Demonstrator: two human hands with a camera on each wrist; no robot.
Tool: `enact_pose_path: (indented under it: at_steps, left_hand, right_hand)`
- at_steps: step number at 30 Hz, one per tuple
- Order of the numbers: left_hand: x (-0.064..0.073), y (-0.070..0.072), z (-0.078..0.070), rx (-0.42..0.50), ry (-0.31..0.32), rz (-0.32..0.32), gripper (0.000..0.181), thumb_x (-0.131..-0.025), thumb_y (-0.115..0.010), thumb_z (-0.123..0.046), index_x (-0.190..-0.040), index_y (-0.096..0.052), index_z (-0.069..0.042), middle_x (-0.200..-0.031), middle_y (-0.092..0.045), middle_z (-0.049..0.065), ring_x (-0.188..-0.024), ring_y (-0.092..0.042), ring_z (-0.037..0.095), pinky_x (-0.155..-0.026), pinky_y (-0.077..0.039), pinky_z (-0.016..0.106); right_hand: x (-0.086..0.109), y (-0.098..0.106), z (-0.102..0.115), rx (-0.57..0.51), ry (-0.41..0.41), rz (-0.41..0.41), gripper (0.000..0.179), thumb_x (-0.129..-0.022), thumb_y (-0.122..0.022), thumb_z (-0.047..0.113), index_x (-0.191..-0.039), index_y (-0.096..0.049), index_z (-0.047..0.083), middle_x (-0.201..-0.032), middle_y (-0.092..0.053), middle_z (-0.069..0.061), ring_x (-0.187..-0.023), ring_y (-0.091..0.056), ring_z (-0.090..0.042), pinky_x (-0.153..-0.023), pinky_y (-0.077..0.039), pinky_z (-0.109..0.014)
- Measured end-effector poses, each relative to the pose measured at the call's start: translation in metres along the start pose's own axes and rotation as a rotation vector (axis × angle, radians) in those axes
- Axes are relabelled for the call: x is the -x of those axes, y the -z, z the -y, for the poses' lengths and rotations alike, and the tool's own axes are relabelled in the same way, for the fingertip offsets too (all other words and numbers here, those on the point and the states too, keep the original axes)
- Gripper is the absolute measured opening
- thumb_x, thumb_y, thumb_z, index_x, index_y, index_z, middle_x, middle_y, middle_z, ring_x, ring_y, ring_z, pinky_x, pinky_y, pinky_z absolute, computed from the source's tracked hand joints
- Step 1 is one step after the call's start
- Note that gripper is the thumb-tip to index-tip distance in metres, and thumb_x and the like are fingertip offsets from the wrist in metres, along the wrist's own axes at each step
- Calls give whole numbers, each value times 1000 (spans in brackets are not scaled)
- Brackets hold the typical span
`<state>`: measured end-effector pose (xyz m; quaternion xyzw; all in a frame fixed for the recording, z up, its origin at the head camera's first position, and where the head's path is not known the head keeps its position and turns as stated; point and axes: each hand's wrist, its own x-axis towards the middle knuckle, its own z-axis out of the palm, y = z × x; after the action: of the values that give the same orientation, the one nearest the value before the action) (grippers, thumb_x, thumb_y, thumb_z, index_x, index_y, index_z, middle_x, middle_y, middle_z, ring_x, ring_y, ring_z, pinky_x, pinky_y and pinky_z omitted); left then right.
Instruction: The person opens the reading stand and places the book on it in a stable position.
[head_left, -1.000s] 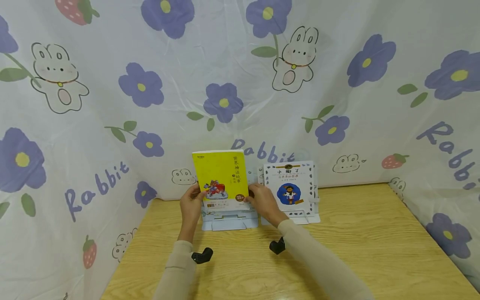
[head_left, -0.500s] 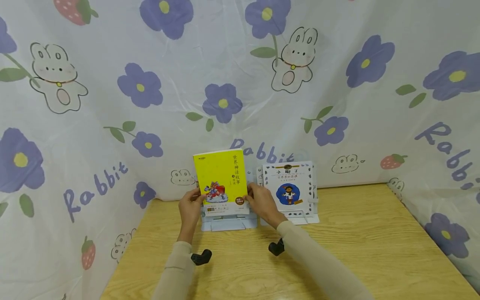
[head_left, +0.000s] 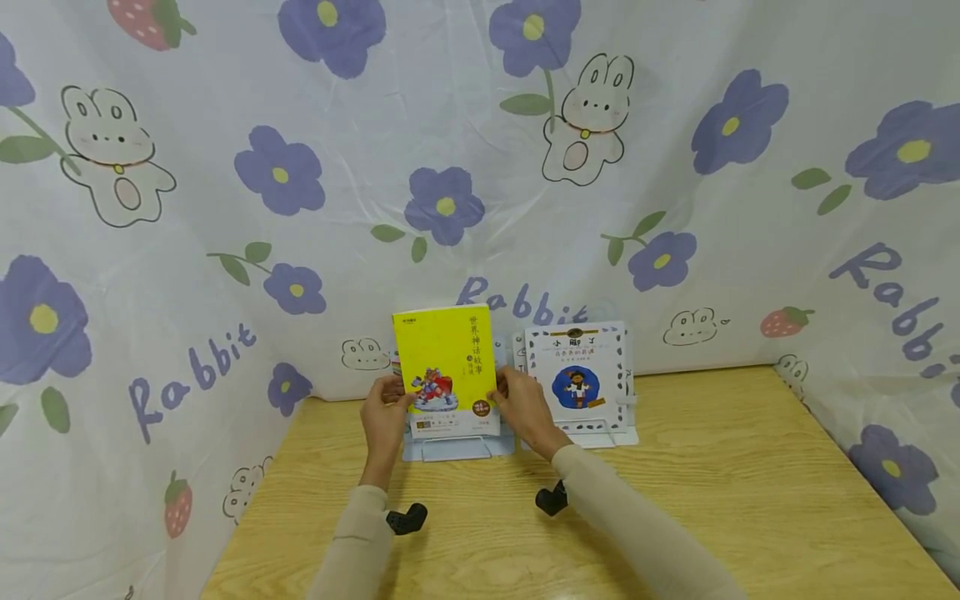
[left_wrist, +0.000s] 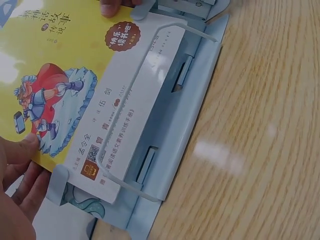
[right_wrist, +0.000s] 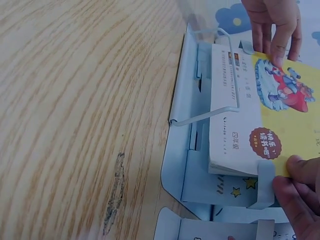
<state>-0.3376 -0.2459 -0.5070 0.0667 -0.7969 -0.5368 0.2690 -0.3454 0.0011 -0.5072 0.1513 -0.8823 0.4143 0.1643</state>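
A yellow paperback book (head_left: pixel 442 350) with a cartoon figure on its cover stands upright on a light blue book stand (left_wrist: pixel 185 130). My left hand (head_left: pixel 385 417) grips its left edge, thumb on the cover and fingers behind. At the right edge, my right hand (head_left: pixel 527 407) pinches the book, its fingers (right_wrist: pixel 295 200) beside one of the stand's side tabs. The stand's wire holder (right_wrist: pixel 237 75) passes in front of the book's white lower strip, seen in both wrist views. Most of the stand's back plate is hidden behind the book.
Just to the right, a white book (head_left: pixel 577 350) with a blue round picture stands on a white stand (head_left: pixel 632 435). Both stands rest on a wooden table (head_left: pixel 480 533). A printed curtain (head_left: pixel 360 150) hangs close behind. Black wrist-worn devices (head_left: pixel 407 518) sit below the hands.
The yellow book has come down onto the stand and straightened slightly, its lower edge now behind the wire holder. Both hands keep their hold; the left hand has shifted slightly right.
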Motion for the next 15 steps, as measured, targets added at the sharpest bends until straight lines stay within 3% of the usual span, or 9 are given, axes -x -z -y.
enact_pose_path:
  at_steps: [8, 15]
  left_hand:
    - [3, -1, 3, 1, 28, -6, 29, -92, -78, 4, -120, -70, 1, -110, -71, 22, -98, -66, 29, -68, -47, 10]
    - [6, -2, 6, -45, 18, -23, 23, -93, -76, 5, -115, -70, 4, -111, -71, 23, -101, -68, 34, -74, -46, 12]
  right_hand:
    - [2, -3, -1, 2, 12, -16, 18, -97, -79, 12, -111, -68, 8, -93, -70, -3, -79, -62, -11, -69, -56, -25]
    - [3, -3, 0, -28, 5, -11, 17, -100, -77, 13, -113, -68, 7, -95, -70, -3, -80, -65, -12, -68, -57, -23]
